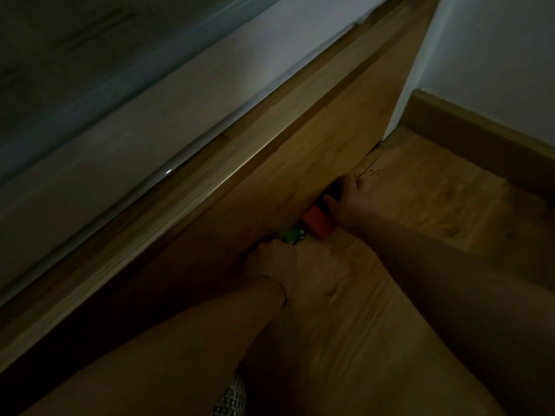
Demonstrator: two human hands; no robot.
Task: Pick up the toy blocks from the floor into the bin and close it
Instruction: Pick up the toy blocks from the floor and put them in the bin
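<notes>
The view is dim. A red block (318,226) lies on the wooden floor against the side board of a bed frame (315,139). Just left of it, a green block (292,235) pokes out from the curled fingers of my left hand (271,261), which grips it. My right hand (353,201) reaches in from the right. Its thumb and fingers curl round a small dark block (335,190) beside the board, and the thumb lies close to the red block's far end. The bin is out of view.
The bed frame's wooden side runs diagonally from lower left to upper right, with a pale mattress (150,121) above it. A white wall and wooden skirting (480,127) close off the right. Open wooden floor (420,199) lies right of my arms.
</notes>
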